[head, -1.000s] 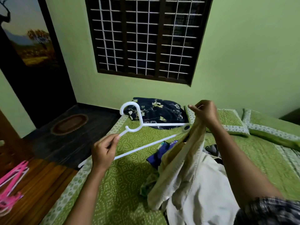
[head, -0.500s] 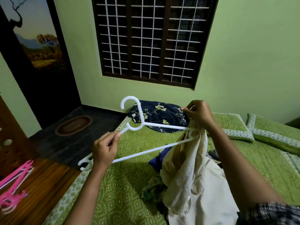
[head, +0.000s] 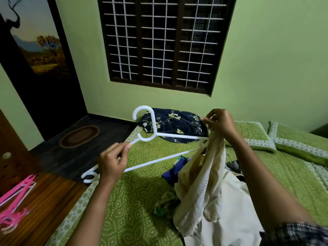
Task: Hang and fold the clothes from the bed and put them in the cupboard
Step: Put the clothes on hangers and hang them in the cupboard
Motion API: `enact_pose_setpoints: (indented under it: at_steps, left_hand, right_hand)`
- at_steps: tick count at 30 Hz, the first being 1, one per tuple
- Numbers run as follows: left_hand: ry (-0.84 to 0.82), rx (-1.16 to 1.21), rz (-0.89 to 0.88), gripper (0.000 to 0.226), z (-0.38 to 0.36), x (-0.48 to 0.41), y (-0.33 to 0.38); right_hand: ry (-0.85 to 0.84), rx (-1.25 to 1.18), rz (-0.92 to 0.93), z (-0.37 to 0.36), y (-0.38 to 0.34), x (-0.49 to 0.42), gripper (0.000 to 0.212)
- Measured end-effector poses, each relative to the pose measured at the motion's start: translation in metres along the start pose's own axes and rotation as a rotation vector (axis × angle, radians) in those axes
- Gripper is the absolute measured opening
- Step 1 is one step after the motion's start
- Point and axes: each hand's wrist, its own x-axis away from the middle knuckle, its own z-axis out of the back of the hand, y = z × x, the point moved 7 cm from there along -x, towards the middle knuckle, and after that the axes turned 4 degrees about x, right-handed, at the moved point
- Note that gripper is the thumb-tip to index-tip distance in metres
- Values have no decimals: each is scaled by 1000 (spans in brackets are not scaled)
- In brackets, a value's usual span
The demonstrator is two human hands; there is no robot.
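Fingers (head: 125,147) of the left hand (head: 111,165) pinch the white plastic hanger (head: 143,107) on its near shoulder arm, just below the neck, thumb against forefinger with the rest curled behind. The right hand (head: 222,124) is raised at the hanger's far end, its fingertips pinching the top edge of a cream textured garment (head: 200,183). Whether they also nip the hanger's tip I cannot tell, because cloth covers that end.

The garment hangs from this pinch in a long twisted bunch over the bed (head: 133,210), and its lower folds lie on the heap of other clothes (head: 171,174). Only the far shoulder of the hanger seems to be inside it, so the job looks about half threaded.

Several things could spoil it from here:
- The left grip is light and sits near the neck, so the hanger may swivel and its loaded end may dip, letting the cloth slide off.
- The open-textured weave may catch on the small hook at the hanger's end and pull or tear if tugged.
- The cloth is bunched, so the near arm may go into a wrong opening, and the garment would then hang crooked.
- Lifting too soon may drag pieces of the heap along with the garment's lower folds.
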Motion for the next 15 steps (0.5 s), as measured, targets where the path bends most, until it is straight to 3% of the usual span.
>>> enact_pose_setpoints:
  at_steps: [4,11,15]
  left_hand:
    - [-13,60,1,32,-6,3,6]
    - [6,84,49,36,-8,6,-4]
    - [-18,77,38,44,-12,7,-5]
  right_hand:
    - [13,50,-40,-7,6,-1,23]
    - [-217,77,-174,-20,21,1,14]
    - [-337,240,-174,-21,22,4,30]
